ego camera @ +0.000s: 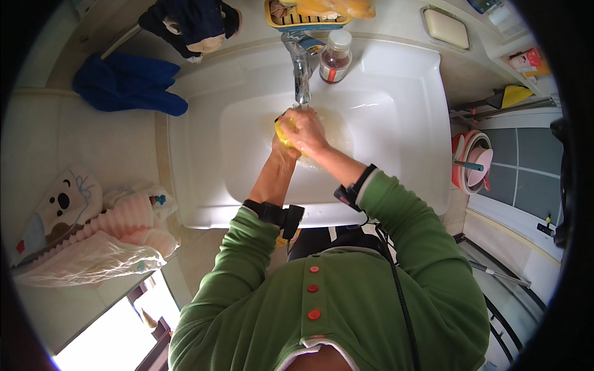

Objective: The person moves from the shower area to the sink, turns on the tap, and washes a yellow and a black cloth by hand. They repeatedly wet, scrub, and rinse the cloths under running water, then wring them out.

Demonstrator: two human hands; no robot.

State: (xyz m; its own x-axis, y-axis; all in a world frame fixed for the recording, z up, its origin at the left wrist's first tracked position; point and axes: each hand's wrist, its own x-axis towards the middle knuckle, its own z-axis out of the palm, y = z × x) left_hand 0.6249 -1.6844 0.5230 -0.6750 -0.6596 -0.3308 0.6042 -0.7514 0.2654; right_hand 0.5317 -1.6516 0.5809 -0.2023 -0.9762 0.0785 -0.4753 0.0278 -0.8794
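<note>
Both hands meet under the chrome faucet [301,76], over the basin of a white washbasin [408,139]. A yellow thing, perhaps a sponge or a cloth [284,134], shows between them. My right hand [306,130] lies on top, its fingers curled over the yellow thing. My left hand [285,148] is underneath and largely covered, so its fingers cannot be made out. Water wets the hands and pools around the drain area, which they hide.
Behind the basin stand a lidded glass jar [335,58], a yellow slotted tray [306,21] and a soap bar in a dish [446,28]. A blue cloth [130,83] hangs at the left rim, towels [125,232] lower left. Pink basins [478,162] are at the right.
</note>
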